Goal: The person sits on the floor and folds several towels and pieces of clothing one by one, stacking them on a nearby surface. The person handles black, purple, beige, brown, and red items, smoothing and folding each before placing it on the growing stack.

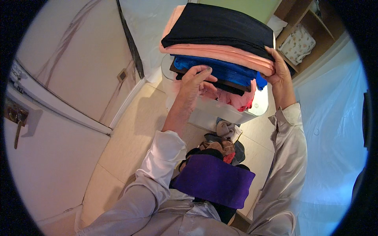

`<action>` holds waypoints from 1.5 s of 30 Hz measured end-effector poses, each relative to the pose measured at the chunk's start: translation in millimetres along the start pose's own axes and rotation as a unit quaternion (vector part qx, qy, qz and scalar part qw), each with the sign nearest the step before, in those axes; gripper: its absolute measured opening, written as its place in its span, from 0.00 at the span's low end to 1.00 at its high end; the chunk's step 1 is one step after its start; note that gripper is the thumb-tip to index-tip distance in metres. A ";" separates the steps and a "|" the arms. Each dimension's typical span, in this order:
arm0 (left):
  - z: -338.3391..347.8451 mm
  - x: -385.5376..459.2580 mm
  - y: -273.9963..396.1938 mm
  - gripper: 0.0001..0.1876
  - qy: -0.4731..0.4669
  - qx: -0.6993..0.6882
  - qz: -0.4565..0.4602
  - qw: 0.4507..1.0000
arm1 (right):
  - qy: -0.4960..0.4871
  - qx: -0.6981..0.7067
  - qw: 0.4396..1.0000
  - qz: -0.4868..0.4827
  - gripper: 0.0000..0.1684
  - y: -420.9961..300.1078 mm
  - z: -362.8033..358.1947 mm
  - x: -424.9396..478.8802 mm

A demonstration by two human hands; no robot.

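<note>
A stack of folded cloths rests on a white appliance or box (261,103). A folded black cloth (218,26) tops it, over a folded peach cloth (203,51), with blue cloth (218,69), dark cloth and crumpled pink fabric (236,101) below. My right hand (277,66) grips the stack's right side, thumb on the black cloth and fingers at the peach one. My left hand (198,79) is before the front of the stack, fingers loosely curled and apart, nothing seen in them. Folded purple cloth (215,180) lies close before my body.
Several crumpled garments (227,144) lie on the tiled floor between me and the white box. A white door with a handle (18,126) stands at left. Translucent plastic sheeting (327,132) hangs at right. Wooden shelves (320,22) at upper right hold a patterned cloth item (298,44).
</note>
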State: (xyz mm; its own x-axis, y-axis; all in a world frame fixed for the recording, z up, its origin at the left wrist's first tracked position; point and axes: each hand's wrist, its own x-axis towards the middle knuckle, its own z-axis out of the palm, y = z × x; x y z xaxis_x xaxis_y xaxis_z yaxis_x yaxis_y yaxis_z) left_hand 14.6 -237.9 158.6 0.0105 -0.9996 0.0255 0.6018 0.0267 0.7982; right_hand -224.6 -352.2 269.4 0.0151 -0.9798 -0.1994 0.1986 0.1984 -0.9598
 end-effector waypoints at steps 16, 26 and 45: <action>-8.2 6.2 6.9 0.22 -0.066 -0.101 -0.040 0.992 | -0.040 0.108 0.993 -0.015 0.20 4.0 9.3 -4.0; -12.1 8.0 3.4 0.22 -0.085 -0.146 -0.045 0.985 | -0.096 0.109 0.988 -0.056 0.20 -3.9 15.9 -0.6; 9.9 7.7 -18.9 0.67 0.221 0.351 0.275 0.868 | 0.166 -0.246 0.954 -0.049 0.43 151.7 -114.7 29.0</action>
State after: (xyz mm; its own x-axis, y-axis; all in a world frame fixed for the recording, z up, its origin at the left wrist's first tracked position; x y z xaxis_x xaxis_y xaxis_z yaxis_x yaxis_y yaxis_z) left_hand -4.5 -245.9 149.7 0.5400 -0.7359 0.4085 -0.2238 0.3424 0.9125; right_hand -306.5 -347.7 95.3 -0.3078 -0.9483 -0.0774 -0.3012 0.1743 -0.9375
